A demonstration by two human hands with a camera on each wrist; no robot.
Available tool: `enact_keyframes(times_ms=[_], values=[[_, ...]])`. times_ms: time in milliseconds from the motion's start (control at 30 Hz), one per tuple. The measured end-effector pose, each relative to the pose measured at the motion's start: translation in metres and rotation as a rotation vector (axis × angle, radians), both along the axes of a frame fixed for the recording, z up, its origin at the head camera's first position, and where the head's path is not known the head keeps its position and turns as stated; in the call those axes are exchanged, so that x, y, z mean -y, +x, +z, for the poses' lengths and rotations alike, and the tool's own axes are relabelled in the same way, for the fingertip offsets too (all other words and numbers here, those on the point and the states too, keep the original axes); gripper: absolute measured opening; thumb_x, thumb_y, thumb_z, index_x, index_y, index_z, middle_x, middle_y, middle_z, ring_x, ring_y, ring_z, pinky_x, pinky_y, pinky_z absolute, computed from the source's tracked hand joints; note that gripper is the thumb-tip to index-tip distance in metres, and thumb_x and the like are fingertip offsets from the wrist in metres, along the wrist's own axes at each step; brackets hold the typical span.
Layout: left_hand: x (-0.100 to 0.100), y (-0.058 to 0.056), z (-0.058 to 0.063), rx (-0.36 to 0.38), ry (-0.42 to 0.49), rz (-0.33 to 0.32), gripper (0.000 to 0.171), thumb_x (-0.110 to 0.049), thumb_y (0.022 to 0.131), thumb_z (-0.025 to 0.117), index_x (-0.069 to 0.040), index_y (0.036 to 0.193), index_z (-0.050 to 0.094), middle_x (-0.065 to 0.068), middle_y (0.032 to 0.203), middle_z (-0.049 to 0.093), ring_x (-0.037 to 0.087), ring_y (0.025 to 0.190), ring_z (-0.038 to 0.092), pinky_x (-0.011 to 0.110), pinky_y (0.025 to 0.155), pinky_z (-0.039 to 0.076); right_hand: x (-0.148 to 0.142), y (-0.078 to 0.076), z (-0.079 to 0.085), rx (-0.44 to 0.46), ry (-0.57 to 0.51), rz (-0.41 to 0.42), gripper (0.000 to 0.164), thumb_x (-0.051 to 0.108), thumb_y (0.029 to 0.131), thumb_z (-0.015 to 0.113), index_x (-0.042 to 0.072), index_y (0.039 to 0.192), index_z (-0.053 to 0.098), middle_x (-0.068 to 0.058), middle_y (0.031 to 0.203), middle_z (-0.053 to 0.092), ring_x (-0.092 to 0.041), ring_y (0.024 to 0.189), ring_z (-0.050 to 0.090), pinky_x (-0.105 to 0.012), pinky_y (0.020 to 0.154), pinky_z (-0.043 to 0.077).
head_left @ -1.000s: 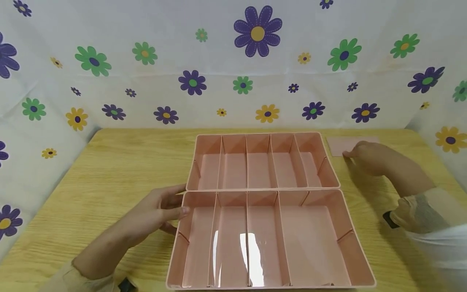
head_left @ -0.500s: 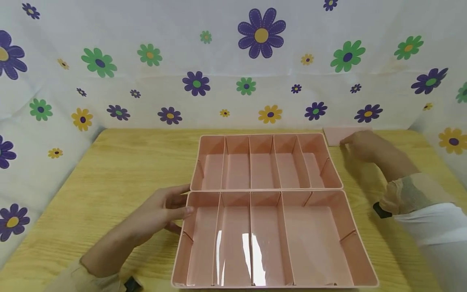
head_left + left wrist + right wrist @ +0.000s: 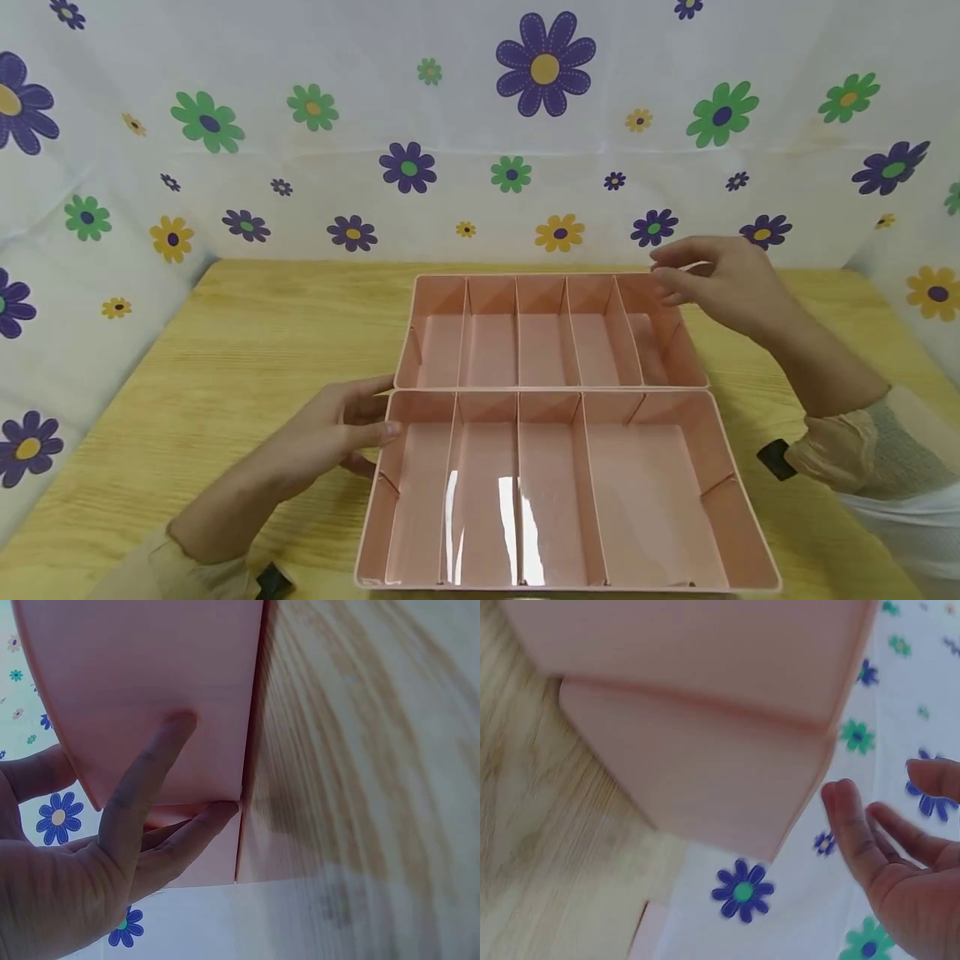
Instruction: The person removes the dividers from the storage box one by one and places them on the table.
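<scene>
Two pink divided trays stand end to end on the wooden table. The front tray (image 3: 652, 500) has several slots, one of them wide; the back tray (image 3: 540, 342) has several narrower slots. My left hand (image 3: 326, 437) pinches the front tray's left wall near the joint, thumb over the rim. The left wrist view shows fingertips against the outer wall (image 3: 165, 660). My right hand (image 3: 716, 279) hovers by the back tray's far right corner, fingers loosely bent and holding nothing. The right wrist view shows it apart from the tray wall (image 3: 705, 765).
A flat pink piece (image 3: 651, 930) lies on the table beyond the trays in the right wrist view; in the head view the right hand hides it. The wooden table (image 3: 247, 350) meets a flowered cloth (image 3: 337, 100) at its back and sides.
The right hand slid the flat pink piece back to the cloth, then let go, rose and moved left to the back tray's corner. The left hand keeps its hold on the front tray.
</scene>
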State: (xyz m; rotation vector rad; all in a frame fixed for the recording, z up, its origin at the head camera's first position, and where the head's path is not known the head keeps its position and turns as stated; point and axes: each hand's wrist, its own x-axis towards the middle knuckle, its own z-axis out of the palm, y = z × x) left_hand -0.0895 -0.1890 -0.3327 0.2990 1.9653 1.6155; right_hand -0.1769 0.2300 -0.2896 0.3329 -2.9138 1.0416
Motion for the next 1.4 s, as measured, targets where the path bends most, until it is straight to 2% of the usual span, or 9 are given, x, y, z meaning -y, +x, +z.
enact_keyframes(times_ms=[67,200,300,400,500,633,867,1133,1400], values=[[0.0,0.0,0.0,-0.004,-0.001,0.001,0.064,-0.016,0.091,0.056,-0.001,0.144,0.022,0.028,0.13,0.046,0.035,0.099,0.057,0.048,0.069,0.055,0.011,0.007,0.004,0.122,-0.042,0.026,0.045,0.039,0.088,0.059,0.01,0.123,0.055,-0.012,0.109,0.062,-0.017,0.08,0.065,-0.042,0.079,0.053],[0.001,-0.001,0.0,0.0,0.004,0.001,0.064,-0.016,0.091,0.055,0.0,0.143,0.022,0.028,0.13,0.046,0.036,0.099,0.057,0.048,0.069,0.055,0.025,0.013,-0.001,0.24,0.035,0.117,0.056,0.032,0.086,0.061,0.002,0.13,0.045,-0.016,0.116,0.058,-0.019,0.083,0.064,-0.041,0.077,0.054],[0.0,-0.001,-0.001,0.002,0.003,0.002,0.064,-0.016,0.091,0.056,0.001,0.143,0.021,0.028,0.131,0.045,0.036,0.1,0.057,0.048,0.069,0.055,0.03,0.013,-0.01,0.253,0.108,0.164,0.057,0.027,0.083,0.061,0.0,0.131,0.043,-0.016,0.117,0.058,-0.022,0.09,0.06,-0.042,0.078,0.053],[0.0,-0.001,0.0,0.005,0.005,-0.002,0.064,-0.016,0.092,0.055,0.0,0.143,0.022,0.028,0.13,0.045,0.036,0.1,0.057,0.048,0.069,0.055,0.034,0.013,-0.018,0.266,0.128,0.166,0.057,0.023,0.08,0.061,0.002,0.13,0.043,-0.014,0.115,0.057,-0.024,0.095,0.055,-0.042,0.08,0.05],[0.0,-0.001,0.0,0.002,0.014,0.001,0.064,-0.016,0.091,0.055,0.001,0.143,0.022,0.029,0.132,0.044,0.036,0.101,0.056,0.049,0.069,0.055,0.036,0.012,-0.023,0.294,0.09,0.16,0.057,0.017,0.078,0.059,0.005,0.131,0.041,-0.014,0.112,0.057,-0.023,0.085,0.057,-0.037,0.073,0.052],[0.001,-0.001,0.0,-0.002,0.013,0.012,0.065,-0.016,0.091,0.056,0.001,0.143,0.022,0.029,0.133,0.042,0.036,0.102,0.056,0.049,0.069,0.055,0.039,0.012,-0.027,0.286,0.094,0.179,0.063,0.013,0.077,0.059,0.002,0.134,0.036,-0.017,0.113,0.055,-0.017,0.071,0.057,-0.031,0.061,0.051],[0.001,-0.001,-0.001,0.001,0.019,0.012,0.065,-0.015,0.091,0.056,0.002,0.143,0.022,0.028,0.134,0.042,0.036,0.104,0.055,0.049,0.069,0.055,0.041,0.011,-0.032,0.209,0.195,0.172,0.07,0.016,0.075,0.063,-0.002,0.136,0.034,-0.018,0.113,0.057,-0.017,0.079,0.06,-0.04,0.074,0.053],[0.0,-0.003,0.001,-0.003,0.043,0.002,0.061,-0.013,0.092,0.055,0.0,0.143,0.024,0.027,0.134,0.043,0.037,0.102,0.056,0.05,0.069,0.054,0.041,0.013,-0.028,0.175,0.205,0.165,0.067,0.017,0.075,0.065,-0.002,0.132,0.037,-0.019,0.111,0.058,-0.017,0.077,0.061,-0.04,0.072,0.054],[0.0,-0.001,-0.001,0.002,0.031,0.011,0.065,-0.016,0.091,0.056,0.002,0.143,0.022,0.029,0.134,0.042,0.036,0.102,0.056,0.049,0.069,0.054,0.042,0.016,-0.026,0.194,0.191,0.155,0.063,0.016,0.075,0.065,0.0,0.13,0.039,-0.018,0.11,0.057,-0.015,0.073,0.061,-0.035,0.066,0.054]])
